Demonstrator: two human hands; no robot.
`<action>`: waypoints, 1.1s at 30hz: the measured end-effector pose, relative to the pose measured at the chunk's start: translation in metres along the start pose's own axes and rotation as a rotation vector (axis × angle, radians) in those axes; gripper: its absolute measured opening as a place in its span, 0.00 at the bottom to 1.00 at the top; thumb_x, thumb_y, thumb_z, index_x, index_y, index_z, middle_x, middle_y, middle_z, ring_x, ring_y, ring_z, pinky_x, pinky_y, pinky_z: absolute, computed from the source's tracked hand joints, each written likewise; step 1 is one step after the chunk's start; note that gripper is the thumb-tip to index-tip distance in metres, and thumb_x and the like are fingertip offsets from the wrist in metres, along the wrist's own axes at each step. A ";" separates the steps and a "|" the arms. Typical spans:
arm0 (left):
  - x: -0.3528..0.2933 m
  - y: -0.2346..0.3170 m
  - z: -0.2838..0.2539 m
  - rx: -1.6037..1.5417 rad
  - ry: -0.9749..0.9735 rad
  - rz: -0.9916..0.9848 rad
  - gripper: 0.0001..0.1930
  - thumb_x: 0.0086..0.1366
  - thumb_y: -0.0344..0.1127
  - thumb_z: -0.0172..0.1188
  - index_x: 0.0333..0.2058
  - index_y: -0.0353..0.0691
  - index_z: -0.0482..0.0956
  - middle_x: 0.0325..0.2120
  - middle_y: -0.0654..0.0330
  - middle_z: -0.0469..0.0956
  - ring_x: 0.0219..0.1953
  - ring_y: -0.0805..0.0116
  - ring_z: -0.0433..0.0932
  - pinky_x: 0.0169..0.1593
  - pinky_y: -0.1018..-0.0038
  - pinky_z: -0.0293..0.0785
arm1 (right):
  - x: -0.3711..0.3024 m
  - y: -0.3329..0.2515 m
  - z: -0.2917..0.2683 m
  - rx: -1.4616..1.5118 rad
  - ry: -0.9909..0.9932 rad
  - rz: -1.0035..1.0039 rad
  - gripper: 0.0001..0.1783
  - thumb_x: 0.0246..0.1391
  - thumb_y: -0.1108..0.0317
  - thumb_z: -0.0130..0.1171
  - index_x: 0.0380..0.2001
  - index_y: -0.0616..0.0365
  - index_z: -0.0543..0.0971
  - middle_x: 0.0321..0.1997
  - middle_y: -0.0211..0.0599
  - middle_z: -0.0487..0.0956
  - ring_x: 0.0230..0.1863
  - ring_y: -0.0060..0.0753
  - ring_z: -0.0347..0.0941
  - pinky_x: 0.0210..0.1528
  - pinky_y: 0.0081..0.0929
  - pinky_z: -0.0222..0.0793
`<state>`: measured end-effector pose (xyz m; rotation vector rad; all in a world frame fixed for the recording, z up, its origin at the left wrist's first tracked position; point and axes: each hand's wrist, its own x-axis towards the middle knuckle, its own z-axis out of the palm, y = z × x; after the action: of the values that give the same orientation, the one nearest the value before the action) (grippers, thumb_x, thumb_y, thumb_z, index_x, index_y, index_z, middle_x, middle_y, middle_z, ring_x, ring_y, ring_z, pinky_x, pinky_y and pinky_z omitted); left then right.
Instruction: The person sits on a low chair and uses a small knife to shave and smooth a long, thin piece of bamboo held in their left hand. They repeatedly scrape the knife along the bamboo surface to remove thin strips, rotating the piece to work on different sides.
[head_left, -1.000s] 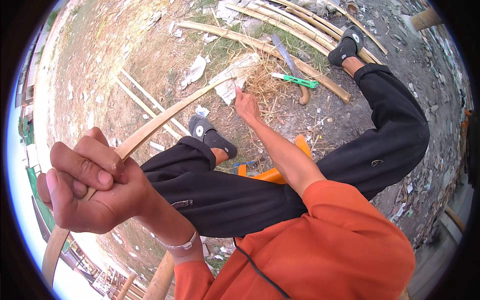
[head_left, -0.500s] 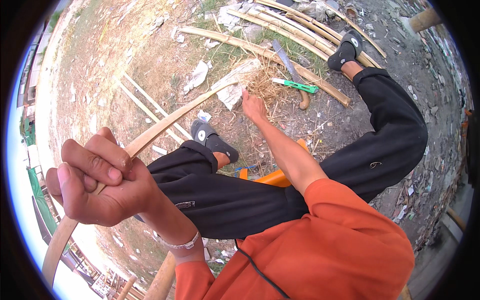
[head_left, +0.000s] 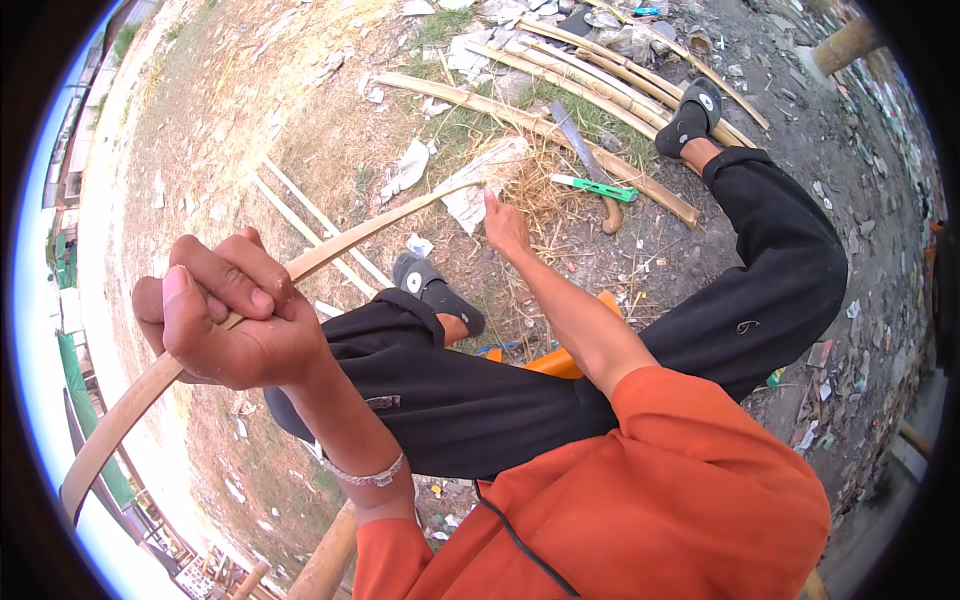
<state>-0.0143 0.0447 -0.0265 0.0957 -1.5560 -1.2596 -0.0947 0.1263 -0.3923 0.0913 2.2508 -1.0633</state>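
A long, pale bamboo strip (head_left: 375,224) slants across the view from lower left to the middle. Wrapped tightly around its nearer part is my left hand (head_left: 222,312), raised close to the camera, and a tail of the strip curves on past the fist. My right hand (head_left: 508,226) is closed at the far, thin end, thumb against the tip; its other fingers are mostly hidden. Just beyond it are a whitish slab (head_left: 495,165) and a heap of straw-like shavings (head_left: 530,190). A green-handled knife (head_left: 596,187) lies beside the shavings, over a long-bladed machete (head_left: 575,140) with a wooden handle.
Several split bamboo lengths (head_left: 590,85) lie at the far right, by my right shoe (head_left: 690,118). Two thin strips (head_left: 310,222) lie on the ground beyond my left shoe (head_left: 425,280). Bamboo poles (head_left: 328,560) stand at the lower left. An orange seat (head_left: 556,363) shows between my legs.
My left hand has moved slightly up and to the right with the bamboo strip. The strip's far end sits a little lower and further left, still at my right hand.
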 end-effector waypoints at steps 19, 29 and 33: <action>0.010 -0.008 -0.013 -0.143 -0.017 -0.013 0.13 0.57 0.32 0.43 0.17 0.45 0.53 0.07 0.64 0.51 0.04 0.79 0.43 0.09 0.83 0.45 | 0.011 0.001 0.008 0.015 0.088 -0.061 0.42 0.61 0.40 0.27 0.33 0.70 0.80 0.37 0.65 0.76 0.45 0.61 0.73 0.50 0.47 0.66; 0.003 -0.004 -0.010 -0.056 -0.016 -0.015 0.15 0.58 0.31 0.41 0.15 0.47 0.49 0.09 0.66 0.49 0.05 0.79 0.43 0.12 0.81 0.42 | -0.068 -0.060 -0.028 0.250 -0.123 -0.240 0.45 0.61 0.38 0.25 0.24 0.70 0.79 0.28 0.67 0.76 0.36 0.63 0.74 0.42 0.50 0.67; 0.004 -0.002 -0.006 -0.087 -0.067 -0.007 0.15 0.58 0.30 0.41 0.15 0.47 0.49 0.08 0.65 0.50 0.05 0.79 0.43 0.12 0.82 0.43 | -0.080 -0.054 -0.041 0.051 -0.031 -0.110 0.44 0.61 0.39 0.27 0.22 0.71 0.78 0.26 0.69 0.75 0.35 0.65 0.74 0.42 0.52 0.66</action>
<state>-0.0128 0.0376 -0.0264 0.0024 -1.5568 -1.3460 -0.0701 0.1353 -0.2912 -0.0278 2.2226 -1.1718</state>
